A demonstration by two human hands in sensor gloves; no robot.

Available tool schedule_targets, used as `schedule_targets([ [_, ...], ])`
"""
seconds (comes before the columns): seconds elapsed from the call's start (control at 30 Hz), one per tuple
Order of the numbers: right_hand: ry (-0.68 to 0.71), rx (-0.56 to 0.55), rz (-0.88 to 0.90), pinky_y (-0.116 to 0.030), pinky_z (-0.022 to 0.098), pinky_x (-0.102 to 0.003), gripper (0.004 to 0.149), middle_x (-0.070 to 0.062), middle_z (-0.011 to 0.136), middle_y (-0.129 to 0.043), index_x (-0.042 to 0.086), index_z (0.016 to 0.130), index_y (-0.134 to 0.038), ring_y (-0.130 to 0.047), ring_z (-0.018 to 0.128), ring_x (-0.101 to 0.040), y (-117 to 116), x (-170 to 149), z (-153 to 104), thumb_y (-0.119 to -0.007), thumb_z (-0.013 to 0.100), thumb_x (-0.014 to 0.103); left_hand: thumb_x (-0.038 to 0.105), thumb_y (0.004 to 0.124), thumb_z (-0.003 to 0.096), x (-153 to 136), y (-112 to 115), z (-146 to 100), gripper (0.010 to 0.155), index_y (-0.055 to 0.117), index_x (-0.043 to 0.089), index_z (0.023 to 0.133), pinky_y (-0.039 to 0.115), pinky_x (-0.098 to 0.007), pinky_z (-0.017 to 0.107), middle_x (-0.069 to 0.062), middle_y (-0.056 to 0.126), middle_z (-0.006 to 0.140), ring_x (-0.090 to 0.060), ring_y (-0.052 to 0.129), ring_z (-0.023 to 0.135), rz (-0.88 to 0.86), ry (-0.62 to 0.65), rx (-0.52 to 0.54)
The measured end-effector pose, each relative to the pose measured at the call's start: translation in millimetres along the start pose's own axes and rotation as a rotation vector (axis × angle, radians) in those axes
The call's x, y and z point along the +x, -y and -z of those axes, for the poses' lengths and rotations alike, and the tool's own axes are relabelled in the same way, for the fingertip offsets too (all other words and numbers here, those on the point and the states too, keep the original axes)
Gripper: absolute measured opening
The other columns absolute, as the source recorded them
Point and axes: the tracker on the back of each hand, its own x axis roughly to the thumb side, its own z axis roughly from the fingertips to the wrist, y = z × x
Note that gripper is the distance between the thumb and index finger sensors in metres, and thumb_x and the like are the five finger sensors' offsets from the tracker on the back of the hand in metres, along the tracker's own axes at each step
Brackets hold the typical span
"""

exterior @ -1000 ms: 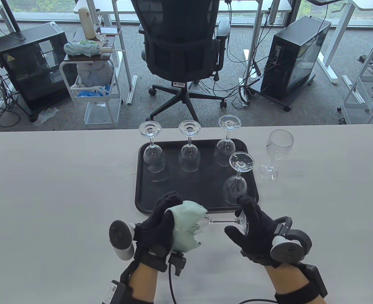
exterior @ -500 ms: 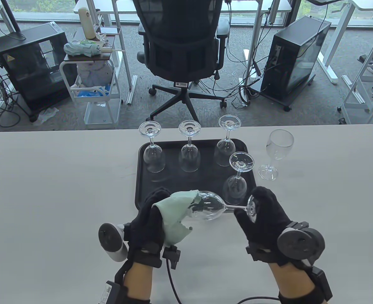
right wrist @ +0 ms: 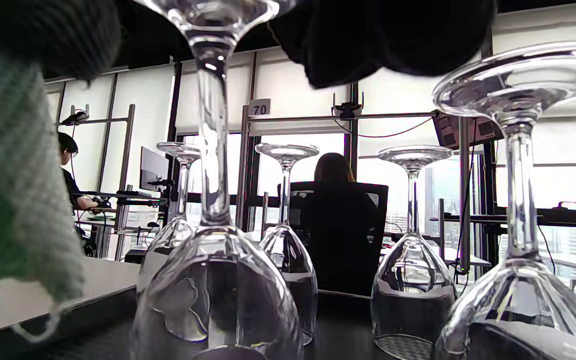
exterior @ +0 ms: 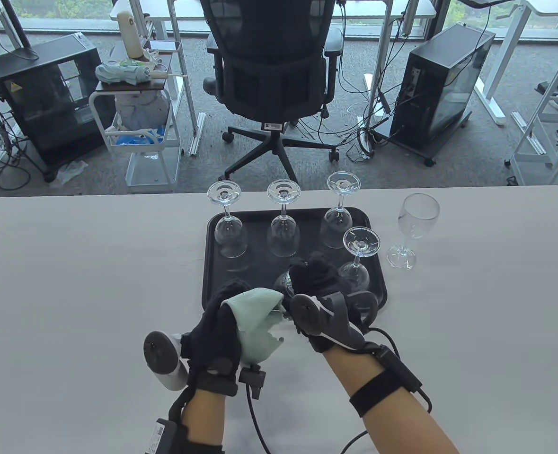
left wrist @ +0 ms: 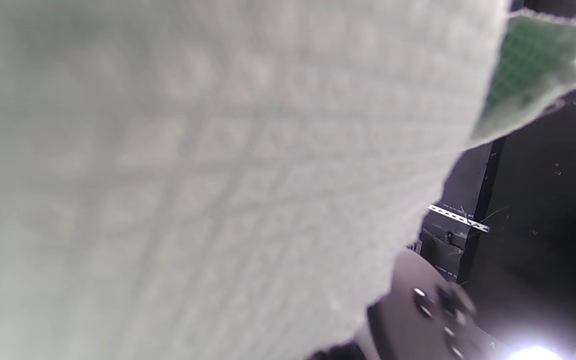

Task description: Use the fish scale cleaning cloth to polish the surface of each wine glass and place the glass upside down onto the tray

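Note:
My right hand [exterior: 309, 273] is turned over above the black tray [exterior: 212, 288] and holds a wine glass [exterior: 283, 282] upside down by its foot. In the right wrist view this glass [right wrist: 213, 210] hangs bowl-down, its rim close to the tray floor; I cannot tell if they touch. My left hand [exterior: 222, 326] grips the pale green cleaning cloth [exterior: 255, 321] at the tray's front edge, just left of the glass. The cloth [left wrist: 218, 175] fills most of the left wrist view. Several glasses stand upside down on the tray, one [exterior: 354, 269] right beside my right hand.
One upright wine glass [exterior: 411, 231] stands on the table right of the tray. Three inverted glasses [exterior: 283, 231] line the tray's back row. A black office chair [exterior: 274, 61] stands beyond the table's far edge.
My right hand has flipped the glass from lying sideways to bowl-down and carried it left and forward over the tray's front middle. The cloth has come off the bowl and stays with my left hand.

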Motion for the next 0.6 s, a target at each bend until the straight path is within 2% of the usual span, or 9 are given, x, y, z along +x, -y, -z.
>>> schedule_targets([
  [0.13, -0.021, 0.038, -0.017, -0.083, 0.044, -0.044, 0.072, -0.02, 0.106, -0.052, 0.03, 0.101, -0.043, -0.083, 0.068, -0.036, 0, 6, 14, -0.077, 0.05, 0.069, 0.059, 0.063, 0.0569, 1, -1, 0, 0.053, 0.069, 0.029, 0.1, 0.079, -0.06, 0.058, -0.005, 0.068, 0.109, -0.036, 0.076, 0.094, -0.011, 0.007, 0.01],
  [0.23, -0.051, 0.152, -0.031, -0.076, 0.059, -0.053, 0.074, -0.014, 0.117, -0.041, 0.038, 0.11, -0.046, -0.071, 0.091, -0.044, -4, 6, 23, -0.073, 0.05, 0.072, 0.06, 0.062, 0.057, 2, -2, 0, 0.053, 0.069, 0.029, 0.1, 0.079, -0.06, 0.059, -0.005, 0.067, 0.109, -0.036, 0.076, 0.095, -0.016, 0.011, 0.016],
  [0.27, -0.09, 0.206, 0.021, -0.074, 0.06, -0.055, 0.077, -0.014, 0.118, -0.035, 0.038, 0.111, -0.042, -0.067, 0.092, -0.047, -6, 4, 26, -0.074, 0.049, 0.071, 0.06, 0.062, 0.0568, 2, -2, 0, 0.053, 0.069, 0.029, 0.1, 0.079, -0.06, 0.058, -0.005, 0.067, 0.109, -0.036, 0.076, 0.095, -0.018, 0.011, 0.019],
  [0.37, -0.11, 0.205, 0.102, -0.075, 0.058, -0.055, 0.077, -0.01, 0.118, -0.033, 0.04, 0.111, -0.038, -0.069, 0.092, -0.048, -5, -3, 27, -0.075, 0.049, 0.069, 0.06, 0.062, 0.057, 2, -2, 0, 0.053, 0.069, 0.03, 0.1, 0.079, -0.059, 0.059, -0.005, 0.067, 0.109, -0.036, 0.075, 0.095, -0.045, 0.009, 0.02],
  [0.43, -0.117, 0.213, 0.094, -0.077, 0.057, -0.054, 0.078, -0.011, 0.118, -0.031, 0.043, 0.11, -0.033, -0.071, 0.091, -0.047, 5, -6, 23, -0.073, 0.049, 0.071, 0.06, 0.062, 0.0569, 3, -1, 0, 0.053, 0.069, 0.029, 0.1, 0.079, -0.06, 0.059, -0.005, 0.067, 0.109, -0.036, 0.075, 0.095, -0.069, 0.006, 0.024],
  [0.47, -0.109, 0.183, 0.114, -0.078, 0.056, -0.053, 0.078, -0.011, 0.118, -0.032, 0.043, 0.11, -0.034, -0.073, 0.09, -0.047, 12, -7, 21, -0.074, 0.049, 0.07, 0.06, 0.062, 0.057, 4, -1, 0, 0.053, 0.069, 0.029, 0.1, 0.079, -0.06, 0.059, -0.005, 0.067, 0.109, -0.036, 0.075, 0.095, -0.061, 0.01, 0.021],
  [0.6, -0.111, 0.109, 0.204, -0.08, 0.054, -0.051, 0.075, -0.013, 0.117, -0.042, 0.036, 0.111, -0.043, -0.08, 0.084, -0.045, 61, -31, 12, -0.073, 0.05, 0.068, 0.059, 0.062, 0.0572, 4, -2, 0, 0.053, 0.069, 0.029, 0.1, 0.079, -0.06, 0.059, -0.005, 0.067, 0.109, -0.036, 0.075, 0.095, -0.057, 0.01, 0.023],
])
